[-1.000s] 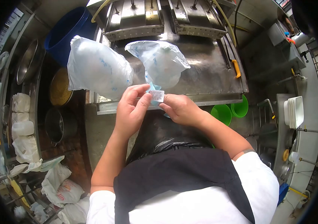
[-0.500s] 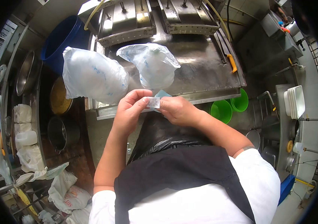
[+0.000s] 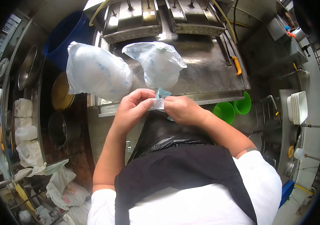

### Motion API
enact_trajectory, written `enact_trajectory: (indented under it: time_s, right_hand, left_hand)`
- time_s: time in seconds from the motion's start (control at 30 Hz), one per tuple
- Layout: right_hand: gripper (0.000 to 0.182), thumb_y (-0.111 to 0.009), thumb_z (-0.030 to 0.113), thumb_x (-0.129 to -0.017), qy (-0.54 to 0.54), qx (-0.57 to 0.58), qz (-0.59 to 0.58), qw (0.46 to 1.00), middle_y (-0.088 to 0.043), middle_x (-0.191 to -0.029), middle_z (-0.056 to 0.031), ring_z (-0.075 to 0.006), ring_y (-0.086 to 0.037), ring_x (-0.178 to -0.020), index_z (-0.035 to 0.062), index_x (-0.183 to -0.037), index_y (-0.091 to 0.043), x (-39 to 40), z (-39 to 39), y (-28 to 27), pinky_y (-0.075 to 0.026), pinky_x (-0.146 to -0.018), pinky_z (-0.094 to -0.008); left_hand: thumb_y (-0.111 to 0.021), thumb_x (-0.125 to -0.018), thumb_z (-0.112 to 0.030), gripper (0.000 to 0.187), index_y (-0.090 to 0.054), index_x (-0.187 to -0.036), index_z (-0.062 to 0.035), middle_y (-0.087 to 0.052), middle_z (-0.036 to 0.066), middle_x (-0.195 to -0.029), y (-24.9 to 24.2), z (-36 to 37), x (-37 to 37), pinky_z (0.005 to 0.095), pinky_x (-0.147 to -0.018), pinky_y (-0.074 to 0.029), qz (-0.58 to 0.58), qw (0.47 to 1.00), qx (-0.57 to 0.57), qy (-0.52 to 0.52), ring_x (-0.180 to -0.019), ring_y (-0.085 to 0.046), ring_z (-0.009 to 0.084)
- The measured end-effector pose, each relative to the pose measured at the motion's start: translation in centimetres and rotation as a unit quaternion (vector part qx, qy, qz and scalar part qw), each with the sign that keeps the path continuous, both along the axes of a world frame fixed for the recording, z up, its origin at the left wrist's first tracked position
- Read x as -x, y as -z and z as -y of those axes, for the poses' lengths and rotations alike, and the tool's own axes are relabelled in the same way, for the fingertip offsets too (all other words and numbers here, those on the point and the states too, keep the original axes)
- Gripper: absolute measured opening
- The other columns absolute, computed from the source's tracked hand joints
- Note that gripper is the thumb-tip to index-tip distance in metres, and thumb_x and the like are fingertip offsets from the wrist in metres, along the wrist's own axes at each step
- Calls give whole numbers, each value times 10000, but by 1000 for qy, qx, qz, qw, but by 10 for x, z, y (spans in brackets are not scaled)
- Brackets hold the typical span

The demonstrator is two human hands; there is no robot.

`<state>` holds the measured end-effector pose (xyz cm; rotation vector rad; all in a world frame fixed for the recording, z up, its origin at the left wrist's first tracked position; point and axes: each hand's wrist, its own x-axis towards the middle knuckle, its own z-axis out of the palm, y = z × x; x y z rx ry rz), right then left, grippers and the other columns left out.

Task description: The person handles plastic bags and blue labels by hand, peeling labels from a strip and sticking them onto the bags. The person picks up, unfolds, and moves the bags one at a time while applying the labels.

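Observation:
Between my hands is a small white printed label (image 3: 157, 104), its text too small to read. My left hand (image 3: 134, 109) pinches the label's left edge between thumb and fingers. The fingers of my right hand (image 3: 182, 109) are closed at the label's right edge, together with a pale blue-green strip (image 3: 163, 92) that sticks up behind it. Just beyond my hands, two filled, cloudy plastic bags stand on the metal worktop: a large bag (image 3: 98, 71) at left and a smaller bag (image 3: 160, 65) with a gathered top.
The steel worktop (image 3: 205, 71) carries an orange-handled knife (image 3: 237, 65) at its right edge. Two green buckets (image 3: 223, 112) sit below it. A blue barrel (image 3: 66, 41) stands at left, above a dark pot (image 3: 60, 129). White trays (image 3: 297, 108) are stacked at right.
The view has shifted slightly. The blue-green strip now stands up higher and looks more creased behind the label. Both hands keep their pinch, with the label a little lower.

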<state>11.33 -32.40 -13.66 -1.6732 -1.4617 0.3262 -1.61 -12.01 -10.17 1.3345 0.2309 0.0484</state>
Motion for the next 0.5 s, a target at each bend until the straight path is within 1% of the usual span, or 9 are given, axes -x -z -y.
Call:
enact_trajectory:
  time_s: [0.1, 0.17, 0.23, 0.27, 0.33, 0.37, 0.43, 0.47, 0.5]
  right_hand:
    - [395, -647, 40, -950, -9, 25, 14, 1000, -681, -934, -156, -398, -685, -803, 144, -1330, -682, -2, 0, -7, -551, -695, -487]
    - [383, -648, 46, -956, -9, 39, 19, 999, -681, -933, -153, -394, -686, -805, 139, -1326, -681, 0, 0, -6, -550, -693, -485]
    - [306, -639, 45, -984, 10, 52, -6, 999, -692, -956, -162, -372, -695, -845, 72, -1287, -668, 3, -2, -5, -559, -759, -463]
    - [306, -639, 45, -984, 7, 50, -4, 999, -692, -956, -162, -372, -695, -845, 72, -1287, -668, 3, -3, -5, -559, -759, -463]
    - [363, -637, 79, -1011, 18, 97, -105, 990, -729, -1026, -175, -361, -710, -901, 98, -1374, -650, 6, -2, -7, -563, -819, -432]
    - [363, -637, 79, -1011, 19, 98, -104, 990, -729, -1026, -175, -361, -710, -901, 98, -1374, -650, 5, -2, -6, -563, -819, -432]
    - [326, -633, 113, -1020, 36, 171, -134, 975, -744, -1168, -207, -384, -712, -1038, 104, -1342, -681, 5, 5, -1, -556, -921, -445]
    - [326, -633, 113, -1020, 41, 175, -132, 975, -744, -1168, -207, -384, -712, -1038, 104, -1342, -681, 3, 10, 4, -556, -921, -445]
    - [295, -631, 118, -1025, 57, 188, -168, 966, -751, -1163, -197, -354, -719, -1038, 92, -1311, -700, 1, 15, 12, -555, -929, -423]
  left_hand:
    - [-681, -1008, -29, 91, -700, -1086, 14, -667, 58, -1211, 9, -3, 0, 273, -923, -501, 52, 996, -67, -18, -1042, -617, 100]
    - [-679, -1011, -24, 72, -697, -1069, 14, -661, 58, -1212, 8, 0, 3, 273, -921, -497, 52, 993, -96, -37, -1031, -610, 96]
    - [-676, -1013, -19, 54, -693, -1052, 13, -654, 59, -1213, 2, 6, 3, 272, -920, -494, 53, 989, -126, -55, -1019, -603, 93]
    - [-669, -1019, -20, 43, -678, -1046, 12, -651, 61, -1213, -2, 9, 4, 271, -926, -486, 66, 982, -164, -72, -1021, -596, 95]
    - [-663, -1025, -21, 34, -663, -1039, 11, -647, 63, -1214, -11, 11, 9, 269, -931, -478, 78, 972, -201, -88, -1023, -590, 98]
    - [-653, -1032, -23, 31, -647, -1044, 5, -642, 58, -1201, -17, 11, 11, 265, -924, -470, 102, 971, -190, -107, -1015, -577, 100]
    - [-644, -1039, -25, 28, -632, -1049, -1, -636, 53, -1189, -19, 7, 11, 261, -917, -462, 128, 969, -172, -120, -1006, -564, 101]
    - [-630, -1048, -28, 25, -623, -1059, -6, -631, 47, -1164, -18, -1, 10, 259, -909, -455, 127, 961, -216, -118, -997, -549, 102]
    - [-616, -1057, -31, 23, -614, -1069, -11, -625, 41, -1140, -16, -8, 8, 257, -902, -447, 125, 950, -259, -117, -988, -534, 102]
